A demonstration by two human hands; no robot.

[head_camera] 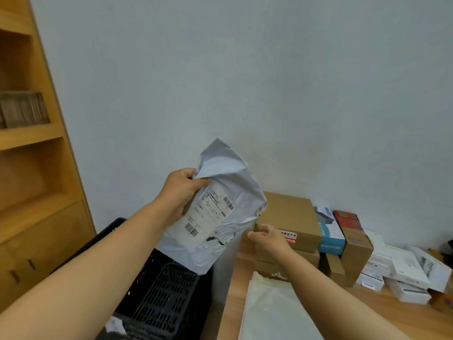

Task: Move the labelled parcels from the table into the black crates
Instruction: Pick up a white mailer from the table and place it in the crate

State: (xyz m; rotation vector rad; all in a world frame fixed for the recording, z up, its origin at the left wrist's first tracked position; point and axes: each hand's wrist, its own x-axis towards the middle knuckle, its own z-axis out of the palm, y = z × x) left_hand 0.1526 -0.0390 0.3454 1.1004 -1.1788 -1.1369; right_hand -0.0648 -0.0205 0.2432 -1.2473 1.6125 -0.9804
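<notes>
The left hand point(180, 190) is gripping a grey plastic mailer point(220, 204) by its upper left edge, thumb curled over the crinkled film, holding it tilted in the air with the white shipping label point(208, 214) and its barcodes facing the camera. The right hand point(268, 238) is hovering just below and to the right of the mailer's lower corner, fingers loosely spread and holding nothing; whether a fingertip is touching the film cannot be told.

Directly behind the right hand a stack of brown cardboard boxes point(291, 217) is sitting on the wooden table point(235, 290), the top one carrying a red and white sticker. To the right of that hand a blue and white carton point(329, 231) and a taller brown carton with a red top point(353, 239) are standing side by side, and further right flat white boxes point(404, 273) are lying in a loose heap. Under the right forearm a pale, translucent flat bag point(272, 310) is lying on the table.

Below the left hand and the hanging mailer, black crates point(166, 298) with perforated lattice walls are standing beside the table; a scrap of white paper point(114, 325) is showing at the near edge. To the left of the left arm a wooden shelf unit point(31, 168) is rising, with a dark stack point(23, 109) on one shelf.
</notes>
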